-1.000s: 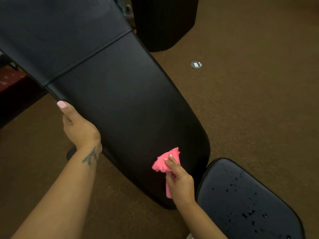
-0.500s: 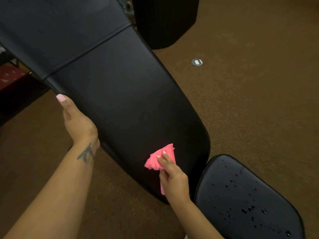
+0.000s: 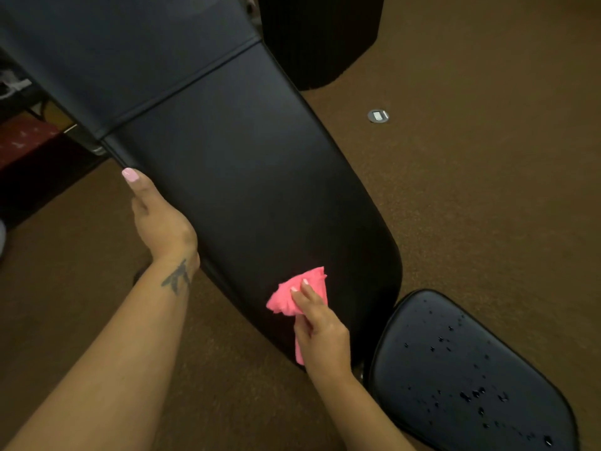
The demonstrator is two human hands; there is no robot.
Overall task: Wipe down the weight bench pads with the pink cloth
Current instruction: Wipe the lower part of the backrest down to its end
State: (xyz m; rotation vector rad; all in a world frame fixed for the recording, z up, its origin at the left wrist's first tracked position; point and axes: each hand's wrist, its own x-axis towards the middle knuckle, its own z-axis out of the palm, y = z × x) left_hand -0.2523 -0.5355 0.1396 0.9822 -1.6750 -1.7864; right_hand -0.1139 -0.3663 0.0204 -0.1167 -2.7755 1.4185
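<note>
The long black back pad [image 3: 247, 164] of the weight bench runs from the upper left down to the lower middle. My right hand [image 3: 322, 333] presses the bunched pink cloth [image 3: 292, 294] against the pad's lower end, near its left edge. My left hand [image 3: 159, 219] grips the pad's left edge further up, thumb on top and fingers hidden underneath. The separate black seat pad [image 3: 468, 382] lies at the lower right, with several water drops on it.
Brown carpet [image 3: 487, 190] covers the floor all around. A black ribbed bin [image 3: 318, 37] stands behind the bench at the top. A small round metal floor plate [image 3: 378, 115] sits in the carpet to the right. Dark equipment and a red surface [image 3: 26, 141] are at the far left.
My right hand has slid the pink cloth a little to the left across the lower end of the back pad. My left hand keeps its grip on the pad's edge.
</note>
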